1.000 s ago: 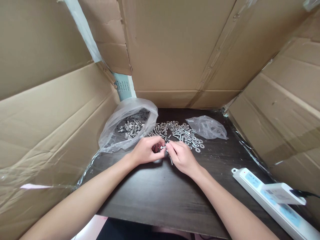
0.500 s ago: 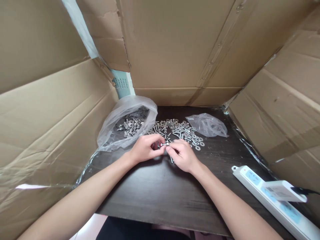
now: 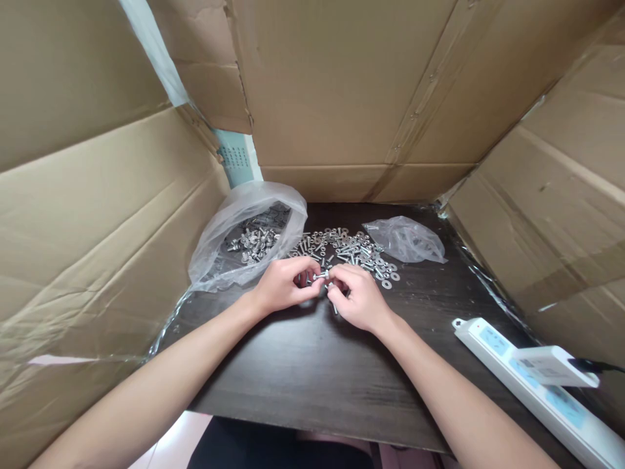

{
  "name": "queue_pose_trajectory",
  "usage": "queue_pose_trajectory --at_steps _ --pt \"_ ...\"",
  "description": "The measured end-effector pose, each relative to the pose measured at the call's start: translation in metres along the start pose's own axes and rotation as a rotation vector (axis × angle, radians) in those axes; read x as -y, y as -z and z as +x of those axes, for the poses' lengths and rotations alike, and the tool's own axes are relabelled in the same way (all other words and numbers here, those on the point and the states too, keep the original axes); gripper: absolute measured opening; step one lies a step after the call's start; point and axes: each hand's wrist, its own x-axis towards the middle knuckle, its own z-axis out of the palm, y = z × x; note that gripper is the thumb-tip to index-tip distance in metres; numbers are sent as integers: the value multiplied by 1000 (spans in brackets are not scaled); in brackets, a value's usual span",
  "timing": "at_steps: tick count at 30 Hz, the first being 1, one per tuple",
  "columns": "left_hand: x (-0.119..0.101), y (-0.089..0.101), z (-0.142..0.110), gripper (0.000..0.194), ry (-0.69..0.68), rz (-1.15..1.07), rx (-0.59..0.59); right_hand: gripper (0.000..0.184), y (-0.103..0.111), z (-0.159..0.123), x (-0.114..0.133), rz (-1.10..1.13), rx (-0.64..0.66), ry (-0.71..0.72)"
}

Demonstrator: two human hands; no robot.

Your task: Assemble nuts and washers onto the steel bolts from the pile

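Note:
My left hand [image 3: 283, 286] and my right hand [image 3: 359, 298] meet over the dark table [image 3: 312, 365], fingertips pinched together. Between them lies a small silver bolt [image 3: 319, 276], held level; my left fingers grip one end and my right fingertips close on the other end. A second bolt [image 3: 334, 307] pokes out under my right hand. Just beyond my hands spreads a pile of loose bolts, nuts and washers [image 3: 349, 251]. A clear plastic bag [image 3: 244, 241] with more metal parts inside lies open to the left of the pile.
Tall cardboard sheets [image 3: 342, 98] wall the table on the left, back and right. A crumpled smaller plastic bag [image 3: 405, 240] lies at the back right. A white power strip [image 3: 532, 384] with a plugged-in adapter rests near the right front edge.
My hands stay together on the bolt with only small shifts of the fingertips. The camera has tilted slightly, so everything sits a little higher in view.

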Motion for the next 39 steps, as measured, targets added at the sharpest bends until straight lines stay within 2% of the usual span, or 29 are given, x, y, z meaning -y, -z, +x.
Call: queue_pose_trajectory --at_steps 2,6,8,11,14,19,31,39 --pt "0 0 0 6 -4 9 -8 16 -1 0 -1 -13 8 13" --pt "-1 1 1 7 -9 11 -2 9 0 1 -4 16 -24 -59" --pt "-1 1 1 7 -10 10 7 12 2 1 -3 40 -47 -94" --pt "0 1 1 8 -12 15 6 17 3 1 0 75 -57 -58" --pt "0 2 1 8 -1 14 -3 16 3 1 3 64 -41 -12" --pt "0 3 2 7 18 12 2 7 -1 0 1 -8 -20 -45" --pt "2 2 2 8 31 14 19 19 1 -2 2 99 -50 -6" --pt "3 0 1 7 47 -13 9 19 0 -1 1 101 -69 28"
